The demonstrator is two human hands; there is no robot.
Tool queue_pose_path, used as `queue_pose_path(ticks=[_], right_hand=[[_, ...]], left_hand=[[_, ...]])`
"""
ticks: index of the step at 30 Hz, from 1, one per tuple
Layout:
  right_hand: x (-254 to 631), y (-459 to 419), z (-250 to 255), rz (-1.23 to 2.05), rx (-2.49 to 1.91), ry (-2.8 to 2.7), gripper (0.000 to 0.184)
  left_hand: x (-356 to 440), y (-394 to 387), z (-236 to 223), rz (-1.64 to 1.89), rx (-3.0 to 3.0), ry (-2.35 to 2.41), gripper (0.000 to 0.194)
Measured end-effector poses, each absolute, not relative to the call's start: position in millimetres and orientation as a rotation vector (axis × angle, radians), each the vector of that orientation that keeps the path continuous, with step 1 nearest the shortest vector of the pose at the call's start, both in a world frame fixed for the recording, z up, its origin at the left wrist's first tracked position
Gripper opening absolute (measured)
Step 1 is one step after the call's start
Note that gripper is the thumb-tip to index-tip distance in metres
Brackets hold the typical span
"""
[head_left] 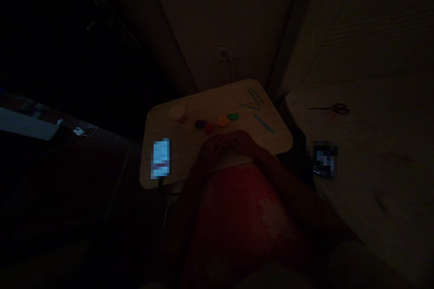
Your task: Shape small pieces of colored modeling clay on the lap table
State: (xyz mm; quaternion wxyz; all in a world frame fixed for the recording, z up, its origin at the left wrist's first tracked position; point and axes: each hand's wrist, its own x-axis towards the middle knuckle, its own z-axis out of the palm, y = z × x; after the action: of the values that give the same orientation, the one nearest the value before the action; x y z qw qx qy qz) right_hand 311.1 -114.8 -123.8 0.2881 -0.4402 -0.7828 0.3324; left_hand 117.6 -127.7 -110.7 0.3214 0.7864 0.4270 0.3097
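In dim light, my left hand (210, 149) and my right hand (240, 142) meet over the near edge of a small wooden table (190, 153). Their fingers are closed together, and a faint reddish bit shows between them, too dark to name. Just beyond lie lumps of modelling clay: a purple lump (200, 124), a red lump (209, 129), an orange lump (223, 121) and a green lump (233, 117). To their right are a blue-green plastic clay knife (263, 123) and several thin sticks (249, 106).
A lidded tub (178, 113) stands at the table's back left. Nearer is a lit phone (160, 159), its screen blurred. Scissors (334, 108) and a dark blurred item (324, 160) lie on the pale surface at right. A wall socket (226, 52) holds a plug.
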Motion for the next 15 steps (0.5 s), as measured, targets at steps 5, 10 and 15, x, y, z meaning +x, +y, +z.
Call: queue_pose_path(ticks=[5, 10, 15], right_hand=[[311.9, -114.3, -125.0, 0.86, -1.151, -2.123, 0.042], [311.1, -115.0, -123.9, 0.828, -1.165, -2.154, 0.04], [308.4, -112.7, -123.6, 0.857, -1.174, -2.123, 0.042]], left_hand=[[116.5, -129.2, -110.0, 0.853, 2.085, 1.072, 0.027], [115.1, -131.2, -109.0, 0.808, 2.103, 1.08, 0.032], [115.7, -128.6, -108.9, 0.813, 2.051, 1.122, 0.039]])
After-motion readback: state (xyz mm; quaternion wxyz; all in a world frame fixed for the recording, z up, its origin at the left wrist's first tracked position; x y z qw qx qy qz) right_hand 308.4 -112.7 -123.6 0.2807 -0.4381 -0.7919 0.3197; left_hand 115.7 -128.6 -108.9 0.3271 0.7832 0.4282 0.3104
